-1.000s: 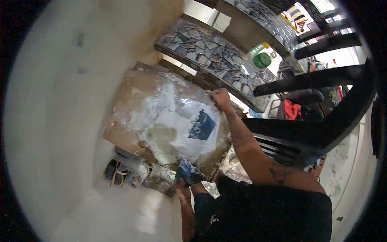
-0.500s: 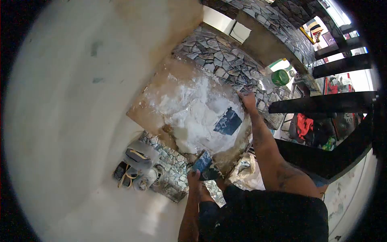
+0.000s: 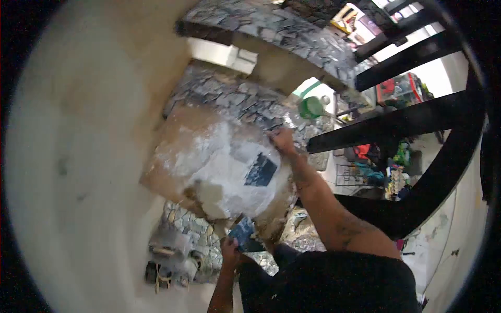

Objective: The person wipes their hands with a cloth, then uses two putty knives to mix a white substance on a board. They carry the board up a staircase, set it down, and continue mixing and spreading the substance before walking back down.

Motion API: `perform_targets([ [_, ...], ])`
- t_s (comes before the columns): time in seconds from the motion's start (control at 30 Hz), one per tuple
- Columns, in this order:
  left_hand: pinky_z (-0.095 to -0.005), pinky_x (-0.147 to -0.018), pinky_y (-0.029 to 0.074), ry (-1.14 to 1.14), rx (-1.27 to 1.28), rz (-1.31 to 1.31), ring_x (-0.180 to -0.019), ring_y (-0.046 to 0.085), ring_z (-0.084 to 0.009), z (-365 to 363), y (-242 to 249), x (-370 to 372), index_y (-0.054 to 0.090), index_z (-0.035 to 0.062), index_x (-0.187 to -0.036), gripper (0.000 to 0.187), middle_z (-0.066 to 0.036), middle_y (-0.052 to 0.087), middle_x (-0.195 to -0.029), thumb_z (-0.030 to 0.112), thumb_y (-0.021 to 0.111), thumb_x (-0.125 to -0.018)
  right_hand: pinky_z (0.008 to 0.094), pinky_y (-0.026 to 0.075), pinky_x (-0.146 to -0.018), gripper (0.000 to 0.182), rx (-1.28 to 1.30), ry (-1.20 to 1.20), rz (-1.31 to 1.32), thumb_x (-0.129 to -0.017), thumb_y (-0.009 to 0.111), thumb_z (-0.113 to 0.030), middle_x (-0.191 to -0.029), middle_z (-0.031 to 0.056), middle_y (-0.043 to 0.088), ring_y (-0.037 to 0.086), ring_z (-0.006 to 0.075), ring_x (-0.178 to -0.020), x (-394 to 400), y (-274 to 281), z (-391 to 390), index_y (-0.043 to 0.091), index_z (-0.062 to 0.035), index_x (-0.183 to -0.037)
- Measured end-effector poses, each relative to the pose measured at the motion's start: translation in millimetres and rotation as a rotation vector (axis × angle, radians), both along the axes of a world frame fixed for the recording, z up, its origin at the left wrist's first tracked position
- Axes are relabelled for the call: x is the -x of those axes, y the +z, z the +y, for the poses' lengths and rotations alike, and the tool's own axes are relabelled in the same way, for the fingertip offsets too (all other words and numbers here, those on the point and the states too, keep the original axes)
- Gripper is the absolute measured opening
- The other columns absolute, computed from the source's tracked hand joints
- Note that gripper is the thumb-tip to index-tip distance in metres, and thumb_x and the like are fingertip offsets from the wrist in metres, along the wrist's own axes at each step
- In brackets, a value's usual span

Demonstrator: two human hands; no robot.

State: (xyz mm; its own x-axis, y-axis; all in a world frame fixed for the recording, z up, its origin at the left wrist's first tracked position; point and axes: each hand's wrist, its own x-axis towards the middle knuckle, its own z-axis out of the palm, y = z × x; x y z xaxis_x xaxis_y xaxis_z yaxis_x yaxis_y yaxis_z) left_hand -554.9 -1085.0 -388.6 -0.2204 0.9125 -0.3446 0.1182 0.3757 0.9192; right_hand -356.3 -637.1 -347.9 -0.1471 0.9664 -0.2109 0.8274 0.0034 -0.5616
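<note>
A brown board [image 3: 180, 141] lies on a stone-clad step, its middle covered with wet-looking white putty [image 3: 224, 169]. On the putty rests a dark blue, flat rectangular blade [image 3: 262, 170], smeared white along one side. My left hand [image 3: 229, 247] is closed round a similar blue putty blade [image 3: 242, 232], held at the board's near edge. My right hand [image 3: 283, 140] is closed at the board's far right edge, its fingertips partly hidden and blurred. Just beyond it lies a clear bottle with a green label [image 3: 311, 107].
Stone-clad steps [image 3: 271, 39] rise at the back. Dark railing bars [image 3: 386, 122] run along the right. Bags and footwear [image 3: 169, 261] sit at lower left, by a pale wall [image 3: 78, 182]. A crumpled sack [image 3: 298, 221] lies near my legs.
My view has turned and shifted, so the scene sits further left and is blurred. Both hands keep their places at the board, the left still holding the blue putty blade.
</note>
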Motion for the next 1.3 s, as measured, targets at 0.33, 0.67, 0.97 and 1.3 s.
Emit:
perform_targets([
  [0.33, -0.035, -0.066, 0.043, -0.306, 0.09, 0.762, -0.073, 0.053, -0.0199, -15.7, -19.1, 13.5, 0.053, -0.0036, -0.084, 0.025, -0.01, 0.053, -0.074, 0.017, 0.066, -0.078, 0.0386, 0.048, -0.063, 0.028, -0.537, -0.065, -0.056, -0.069, 0.067, -0.03, -0.068, 0.0164, 0.06, 0.061, 0.0316, -0.065, 11.9, -2.7, -50.6, 0.067, -0.0036, -0.079],
  [0.67, -0.0369, -0.067, 0.046, 0.352, 0.33, -1.086, -0.077, 0.057, -0.0267, -20.4, 1.2, 4.6, 0.055, -0.0019, -0.094, 0.024, -0.013, 0.059, -0.081, 0.015, 0.062, -0.079, 0.0419, 0.043, -0.083, 0.036, -0.809, -0.236, 0.18, -0.067, 0.072, -0.013, -0.101, 0.0155, 0.056, 0.053, 0.0364, -0.095, 19.5, 61.9, -138.8, 0.058, -0.003, -0.099],
  [0.97, -0.0399, -0.075, 0.048, -0.712, -0.13, 0.404, -0.084, 0.059, -0.0298, 11.6, 77.8, 24.1, 0.054, 0.0028, -0.106, 0.032, -0.011, 0.06, -0.092, 0.013, 0.061, -0.076, 0.0396, 0.023, -0.106, 0.109, -0.612, -0.684, 0.178, -0.06, 0.081, -0.031, -0.138, 0.0284, 0.022, 0.026, 0.0407, -0.126, -12.9, 174.2, -60.1, 0.013, 0.0046, -0.137],
  [1.3, -0.0417, -0.071, 0.048, -0.581, -0.098, 0.158, -0.081, 0.058, -0.0356, 15.2, 88.7, 9.8, 0.054, 0.0023, -0.105, 0.036, -0.016, 0.06, -0.088, 0.023, 0.061, -0.076, 0.0377, 0.04, -0.091, 0.08, -0.791, -0.573, 0.279, -0.063, 0.079, -0.02, -0.116, 0.0231, 0.05, 0.051, 0.0342, -0.107, -11.8, 189.6, -49.1, 0.035, 0.0053, -0.125],
])
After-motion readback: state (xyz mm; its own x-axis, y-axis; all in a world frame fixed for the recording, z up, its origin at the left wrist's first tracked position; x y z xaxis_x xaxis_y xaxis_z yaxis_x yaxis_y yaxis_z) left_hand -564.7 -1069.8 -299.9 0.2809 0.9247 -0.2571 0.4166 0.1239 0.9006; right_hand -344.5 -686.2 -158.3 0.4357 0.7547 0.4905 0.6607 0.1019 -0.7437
